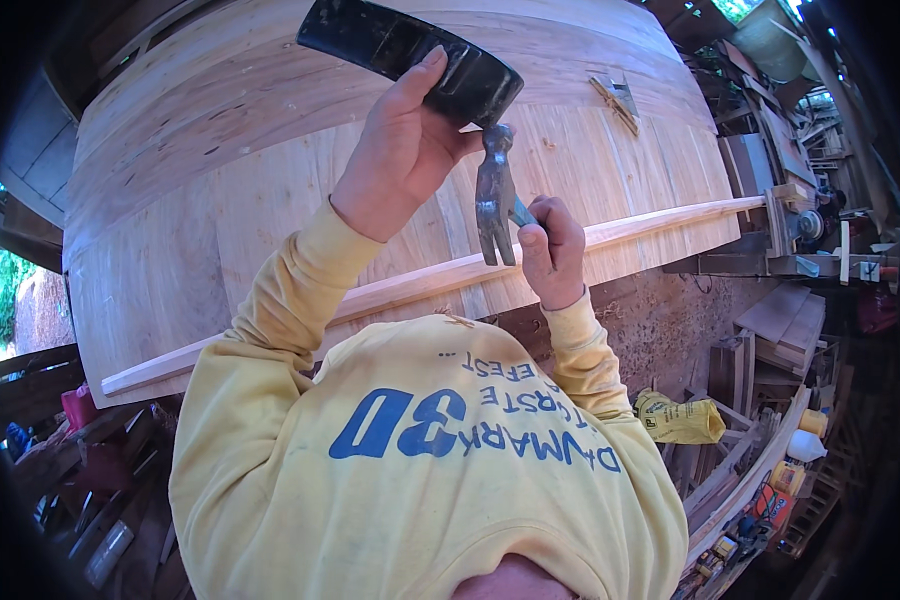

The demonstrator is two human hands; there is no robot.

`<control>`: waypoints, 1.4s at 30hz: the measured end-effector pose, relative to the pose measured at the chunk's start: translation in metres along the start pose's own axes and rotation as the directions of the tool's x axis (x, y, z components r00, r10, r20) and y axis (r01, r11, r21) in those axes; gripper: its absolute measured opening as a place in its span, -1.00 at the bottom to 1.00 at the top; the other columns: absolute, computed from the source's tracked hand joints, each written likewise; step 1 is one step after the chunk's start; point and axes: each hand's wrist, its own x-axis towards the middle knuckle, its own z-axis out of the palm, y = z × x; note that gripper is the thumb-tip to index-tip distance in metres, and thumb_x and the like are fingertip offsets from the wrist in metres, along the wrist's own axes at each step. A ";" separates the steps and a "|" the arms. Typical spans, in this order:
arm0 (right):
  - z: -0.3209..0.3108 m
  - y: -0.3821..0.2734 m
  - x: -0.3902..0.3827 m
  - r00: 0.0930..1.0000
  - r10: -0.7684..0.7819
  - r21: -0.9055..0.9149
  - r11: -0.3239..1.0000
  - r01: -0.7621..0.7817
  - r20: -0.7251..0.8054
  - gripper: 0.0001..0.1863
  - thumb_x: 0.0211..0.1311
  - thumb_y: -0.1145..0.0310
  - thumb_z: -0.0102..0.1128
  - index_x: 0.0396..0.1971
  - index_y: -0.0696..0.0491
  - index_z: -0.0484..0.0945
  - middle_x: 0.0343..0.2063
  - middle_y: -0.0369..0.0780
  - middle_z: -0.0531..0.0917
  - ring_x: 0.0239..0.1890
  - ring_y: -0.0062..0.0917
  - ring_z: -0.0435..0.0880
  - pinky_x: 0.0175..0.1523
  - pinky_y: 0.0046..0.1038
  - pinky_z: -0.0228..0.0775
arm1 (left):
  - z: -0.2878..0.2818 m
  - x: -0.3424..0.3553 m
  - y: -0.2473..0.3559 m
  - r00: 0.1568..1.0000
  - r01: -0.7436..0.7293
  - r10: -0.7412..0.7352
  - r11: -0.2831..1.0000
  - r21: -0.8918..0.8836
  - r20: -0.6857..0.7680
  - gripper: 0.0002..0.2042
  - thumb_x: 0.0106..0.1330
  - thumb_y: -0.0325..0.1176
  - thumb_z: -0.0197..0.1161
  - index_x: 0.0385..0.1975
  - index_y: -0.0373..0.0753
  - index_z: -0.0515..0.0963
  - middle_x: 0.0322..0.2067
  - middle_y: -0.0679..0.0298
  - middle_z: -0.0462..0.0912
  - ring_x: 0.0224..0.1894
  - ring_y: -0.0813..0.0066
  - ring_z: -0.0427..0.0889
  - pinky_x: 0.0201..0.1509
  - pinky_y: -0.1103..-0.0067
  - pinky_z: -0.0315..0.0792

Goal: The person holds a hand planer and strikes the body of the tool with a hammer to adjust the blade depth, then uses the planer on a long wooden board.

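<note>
My left hand [410,150] is closed round a long black block-shaped tool that looks like a hand plane [410,55], raised above the wooden panel. Its thumb lies on the near side, and some fingers are hidden behind it. My right hand [555,250] grips the blue-green handle of a claw hammer [495,195], the claw toward me. The hammer's striking face is at the near right end of the black tool; I cannot tell whether they touch.
Beneath my hands spreads a wide panel of joined boards [300,170]. A long, narrow wooden strip [410,288] lies across its near side. Toward the far right rests a small wood-and-metal tool [618,103]. Scrap timber, a yellow bag [680,418] and several containers crowd the right side.
</note>
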 end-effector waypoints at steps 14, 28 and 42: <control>-0.006 -0.015 0.017 0.982 -0.185 -0.032 0.982 0.186 0.037 -0.37 0.37 -0.24 0.18 -0.45 0.12 0.44 -0.61 -0.21 0.40 -0.59 -0.38 0.37 -0.43 -0.36 0.17 | 0.027 -0.016 -0.017 0.994 -0.095 0.101 0.980 0.174 -0.028 -0.60 0.49 0.02 0.23 0.09 -0.14 0.55 -0.04 0.28 0.73 0.08 0.42 0.70 0.21 0.23 0.59; -0.020 -0.008 0.030 0.979 -0.205 0.199 0.960 0.198 0.014 -0.43 0.53 -0.15 0.00 -0.34 0.16 0.44 -0.54 -0.23 0.45 -0.53 -0.54 0.40 -0.41 -0.47 0.24 | 0.045 -0.017 0.013 0.941 -0.336 0.300 0.752 0.567 0.159 -0.66 0.47 -0.14 0.32 0.01 -0.28 0.56 -0.17 0.23 0.75 -0.18 0.53 0.77 -0.22 0.60 0.71; -0.029 -0.013 0.028 0.975 -0.219 -0.005 0.976 0.219 -0.044 -0.25 0.52 -0.35 -0.24 -0.35 0.14 0.50 -0.40 -0.14 0.59 -0.46 -0.46 0.53 -0.31 -0.44 0.36 | 0.068 -0.026 0.023 0.906 -0.422 0.351 0.698 0.578 0.237 -0.58 0.40 -0.10 0.41 0.04 -0.31 0.57 -0.15 0.32 0.70 -0.17 0.67 0.64 -0.12 0.66 0.55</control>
